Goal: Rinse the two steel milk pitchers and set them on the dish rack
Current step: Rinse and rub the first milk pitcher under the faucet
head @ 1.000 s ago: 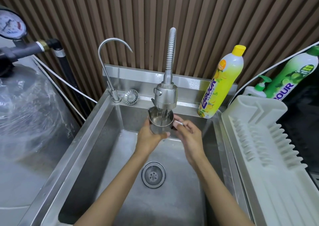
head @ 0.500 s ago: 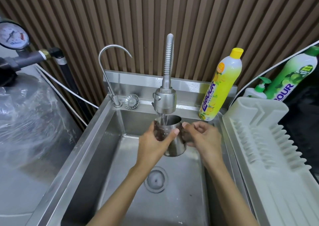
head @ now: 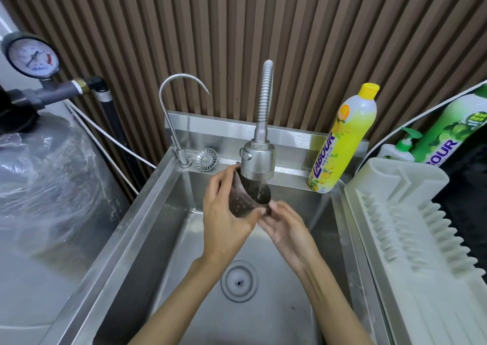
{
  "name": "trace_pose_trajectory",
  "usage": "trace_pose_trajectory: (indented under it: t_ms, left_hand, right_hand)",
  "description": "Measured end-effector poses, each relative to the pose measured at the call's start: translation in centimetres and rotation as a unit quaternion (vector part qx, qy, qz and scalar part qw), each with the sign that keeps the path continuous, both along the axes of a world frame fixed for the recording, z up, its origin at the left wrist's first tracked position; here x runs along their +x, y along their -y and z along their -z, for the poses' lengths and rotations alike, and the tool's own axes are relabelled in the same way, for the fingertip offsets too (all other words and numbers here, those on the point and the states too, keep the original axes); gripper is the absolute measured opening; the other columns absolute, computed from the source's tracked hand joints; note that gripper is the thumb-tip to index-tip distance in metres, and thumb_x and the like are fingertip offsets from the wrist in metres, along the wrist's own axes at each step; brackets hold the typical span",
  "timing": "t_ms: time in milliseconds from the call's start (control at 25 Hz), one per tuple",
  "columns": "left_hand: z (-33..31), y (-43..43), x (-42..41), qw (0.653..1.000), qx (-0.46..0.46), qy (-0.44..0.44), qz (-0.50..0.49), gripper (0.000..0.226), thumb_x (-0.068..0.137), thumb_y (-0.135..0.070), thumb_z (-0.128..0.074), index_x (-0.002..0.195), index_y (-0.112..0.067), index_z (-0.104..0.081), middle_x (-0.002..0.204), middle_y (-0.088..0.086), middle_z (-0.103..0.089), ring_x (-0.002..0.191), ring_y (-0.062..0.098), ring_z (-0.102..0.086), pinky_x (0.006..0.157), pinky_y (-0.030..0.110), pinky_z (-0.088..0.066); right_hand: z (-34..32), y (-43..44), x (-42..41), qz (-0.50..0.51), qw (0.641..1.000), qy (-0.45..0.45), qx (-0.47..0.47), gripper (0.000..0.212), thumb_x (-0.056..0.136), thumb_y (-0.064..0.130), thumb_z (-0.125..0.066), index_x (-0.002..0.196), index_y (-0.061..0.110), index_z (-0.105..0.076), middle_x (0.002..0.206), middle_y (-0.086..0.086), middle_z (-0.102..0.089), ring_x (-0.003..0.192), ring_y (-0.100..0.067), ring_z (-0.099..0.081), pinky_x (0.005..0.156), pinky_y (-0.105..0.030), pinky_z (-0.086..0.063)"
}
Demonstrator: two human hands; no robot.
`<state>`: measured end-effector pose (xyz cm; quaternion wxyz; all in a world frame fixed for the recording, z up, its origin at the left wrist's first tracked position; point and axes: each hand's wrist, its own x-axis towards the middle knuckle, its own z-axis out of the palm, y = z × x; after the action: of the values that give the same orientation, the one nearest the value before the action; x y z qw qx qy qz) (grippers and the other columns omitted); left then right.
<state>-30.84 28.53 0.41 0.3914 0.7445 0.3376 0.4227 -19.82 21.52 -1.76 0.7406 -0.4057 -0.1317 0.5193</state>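
Both bare forearms reach up from the lower edge and converge toward the middle; the left hand (head: 226, 213) is raised with its back to the camera, fingers curled over the far side of the pitcher (head: 250, 199) and thumb pressed along its near lower edge, holding it tilted; the right hand (head: 287, 226) sits just below and to the right, palm turned up and leftward, fingers loosely spread; its fingertips (head: 266, 219) touch the pitcher's lower end beside the left thumb; both wrists are slightly bent.
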Motion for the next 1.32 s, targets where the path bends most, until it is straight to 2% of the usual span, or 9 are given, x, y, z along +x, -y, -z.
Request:
trace_pose_trajectory:
  t_ms: [200, 400, 560, 640, 720, 920, 1040, 1160, 1320]
  left_hand:
    - [1.3, 0.5, -0.5, 0.987, -0.088, -0.117, -0.06, 0.08, 0.047, -0.076, -0.056, 0.109, -0.025, -0.06, 0.093, -0.004, -0.054, 0.09, 0.012, -0.058, 0.078, 0.018, -0.044]
    - [2.1, 0.0, 0.8, 0.965, -0.241, 0.004, 0.099, 0.045, 0.063, -0.036, -0.08, 0.104, -0.034, -0.061, 0.098, -0.007, -0.073, 0.09, 0.0, -0.068, 0.082, 0.021, -0.049]
    - [0.5, -1.5, 1.0, 0.974, -0.176, 0.103, 0.1, 0.082, 0.06, 0.0, -0.08, 0.115, -0.048, -0.044, 0.119, -0.02, -0.057, 0.111, -0.01, -0.054, 0.094, 0.011, -0.043]
    - [-0.5, -1.4, 0.3, 0.997, -0.05, 0.022, 0.058, 0.087, 0.055, -0.008, -0.084, 0.122, -0.044, -0.042, 0.118, -0.024, -0.047, 0.113, -0.012, -0.047, 0.098, 0.012, -0.038]
    - [-1.2, -0.7, -0.2, 0.993, 0.034, -0.11, -0.019, 0.091, 0.052, -0.03, -0.085, 0.134, -0.028, -0.045, 0.116, -0.01, -0.046, 0.116, 0.009, -0.044, 0.097, 0.028, -0.035]
    - [-0.8, 0.3, -1.0, 0.966, -0.081, -0.234, -0.071, 0.103, 0.039, -0.089, -0.052, 0.121, -0.026, -0.057, 0.095, -0.004, -0.047, 0.104, 0.019, -0.052, 0.089, 0.032, -0.043]
    - [0.0, 0.1, -0.5, 0.971, -0.203, -0.126, 0.015, 0.058, 0.052, -0.067, -0.07, 0.096, -0.029, -0.069, 0.086, -0.006, -0.069, 0.086, 0.01, -0.067, 0.078, 0.021, -0.05]
    - [1.3, -0.4, 1.0, 0.955, -0.28, -0.018, 0.096, 0.056, 0.046, -0.046, -0.086, 0.097, -0.028, -0.069, 0.091, -0.007, -0.077, 0.092, 0.007, -0.07, 0.09, 0.027, -0.052]
    - [1.4, -1.0, 1.7, 0.961, -0.239, 0.099, 0.098, 0.072, 0.051, -0.008, -0.087, 0.108, -0.04, -0.055, 0.107, -0.014, -0.067, 0.1, -0.002, -0.064, 0.09, 0.014, -0.047]
  right_hand:
    - [-2.3, 1.2, 0.5, 0.043, 0.957, 0.206, -0.2, 0.007, 0.079, 0.019, -0.067, 0.075, 0.014, -0.065, 0.078, -0.008, -0.071, 0.07, -0.02, -0.071, 0.066, -0.031, -0.056]
    - [-4.7, 1.6, 0.6, 0.164, 0.829, 0.498, -0.195, 0.019, 0.073, 0.02, -0.072, 0.059, 0.02, -0.06, 0.086, 0.006, -0.075, 0.078, -0.007, -0.069, 0.074, -0.022, -0.053]
    - [-2.3, 0.5, 0.2, 0.109, 0.949, 0.295, -0.039, 0.022, 0.081, 0.002, -0.063, 0.065, 0.01, -0.05, 0.112, 0.008, -0.067, 0.106, 0.003, -0.062, 0.09, -0.012, -0.046]
    - [-0.1, 0.2, -0.2, 0.037, 0.993, 0.107, 0.036, 0.023, 0.076, 0.012, -0.07, 0.068, 0.01, -0.049, 0.108, -0.003, -0.068, 0.111, -0.013, -0.062, 0.095, -0.025, -0.048]
    - [1.3, 0.3, -0.7, -0.012, 1.0, 0.001, 0.027, 0.025, 0.07, 0.023, -0.074, 0.074, 0.01, -0.053, 0.095, -0.01, -0.068, 0.095, -0.021, -0.067, 0.085, -0.031, -0.056]
    - [-1.5, 2.0, -0.6, 0.006, 0.976, 0.149, -0.161, 0.022, 0.085, 0.02, -0.062, 0.093, 0.0, -0.064, 0.087, -0.01, -0.07, 0.069, -0.022, -0.073, 0.06, -0.031, -0.06]
    - [-4.5, 2.7, 0.6, 0.096, 0.907, 0.348, -0.217, 0.018, 0.081, 0.02, -0.067, 0.065, 0.013, -0.061, 0.066, -0.005, -0.067, 0.056, -0.015, -0.065, 0.056, -0.03, -0.057]
    - [-5.2, 2.2, 0.8, 0.155, 0.826, 0.499, -0.211, 0.017, 0.077, 0.022, -0.069, 0.064, 0.015, -0.06, 0.079, 0.0, -0.073, 0.072, -0.015, -0.068, 0.074, -0.033, -0.054]
    - [-3.5, 1.1, 0.1, 0.141, 0.906, 0.383, -0.112, 0.026, 0.083, 0.003, -0.06, 0.063, 0.014, -0.049, 0.111, 0.007, -0.068, 0.102, 0.002, -0.064, 0.089, -0.013, -0.048]
